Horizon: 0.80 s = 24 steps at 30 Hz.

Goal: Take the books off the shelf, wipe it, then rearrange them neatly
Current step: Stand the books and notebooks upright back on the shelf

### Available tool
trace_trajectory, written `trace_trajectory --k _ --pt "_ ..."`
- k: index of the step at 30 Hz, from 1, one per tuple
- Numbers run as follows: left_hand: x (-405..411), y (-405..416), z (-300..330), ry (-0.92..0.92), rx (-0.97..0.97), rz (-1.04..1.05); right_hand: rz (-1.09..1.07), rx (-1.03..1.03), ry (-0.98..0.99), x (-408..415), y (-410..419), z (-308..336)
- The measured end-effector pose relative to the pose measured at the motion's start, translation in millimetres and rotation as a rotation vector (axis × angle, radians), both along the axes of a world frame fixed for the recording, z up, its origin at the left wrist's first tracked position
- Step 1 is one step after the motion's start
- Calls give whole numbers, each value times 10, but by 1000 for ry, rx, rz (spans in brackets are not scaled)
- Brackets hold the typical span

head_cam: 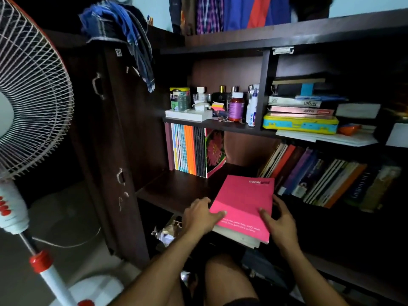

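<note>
1. My left hand (199,215) lies on the near-left corner of a pink notebook (245,206). The fingers (217,214) are straight and close together, pressing flat on the cover, with the thumb along the left edge.
2. My right hand (279,221) takes the notebook's right edge. Its fingers are curled round that edge and the thumb presses on the cover.
3. The pink notebook tops a small stack of pale books (237,236). The stack rests on the front lip of the lower shelf (176,186) and overhangs toward me. Cover reads "papergrid" at the far right corner. The script line at the near edge is too small to read.
4. Behind it on the same shelf, at left, is a row of upright notebooks (189,149) with orange, teal and black spines. A floral-cover book (215,151) closes the row.
5. To the right is a row of leaning books (318,177), tilted leftward. Their spine text is illegible.
6. On the shelf above, left bay, stand a purple-labelled bottle (236,107), a green tin (180,99), a white charger (202,104) and sticky notes (217,106).
7. In the right bay a yellow-and-blue tin case (300,124) carries flat books. One spine reads "target", upside down (294,102).
8. A pedestal fan (26,102) stands at far left, and blue cloth (117,27) is draped on the cabinet top.
</note>
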State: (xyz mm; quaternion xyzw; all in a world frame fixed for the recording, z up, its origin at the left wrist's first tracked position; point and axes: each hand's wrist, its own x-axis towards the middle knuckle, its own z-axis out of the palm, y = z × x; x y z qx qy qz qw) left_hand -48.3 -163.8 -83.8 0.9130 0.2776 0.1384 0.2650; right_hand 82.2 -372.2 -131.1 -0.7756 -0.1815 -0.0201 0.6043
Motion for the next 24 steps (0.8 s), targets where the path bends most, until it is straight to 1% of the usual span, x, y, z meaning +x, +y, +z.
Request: trace_trajectory --k 2,4,5,8,9,10,12,14,16,18,20,21,24 --pt "-6 101 72 23 -92 -11 -2 -47 -92 -35 -9 40" --pt "-25 197 154 -22 -230 -58 20 -44 -234 -79 37 205" --pt "-52 223 185 -87 -353 -104 59 -21 -280 -108 84 331" --pt "-200 309 292 -276 -929 -238 125 41 -380 -123 303 724" --pt "-249 373 318 -340 -1036 -263 128 23 -438 -99 391 857" --pt "-291 442 357 -428 -1069 -279 127 -21 -504 -42 491 983" --pt "-289 665 375 -649 -1004 -258 147 -136 -574 105 744 1180" --pt "-194 880 331 -842 -903 -177 234 -193 -487 205 1039 1318" --pt "-36 1036 254 -927 -854 -105 288 -221 -377 317 1359 1392" --pt "173 1173 156 -956 -842 -39 300 -275 -325 399 1654 1375" --pt "393 1317 63 -936 -846 8 305 -303 -270 487 1882 1262" --pt "529 1397 11 -908 -807 31 295 -319 -247 576 1992 1164" --pt "736 1523 -143 -812 -599 120 253 -393 -210 882 2269 856"
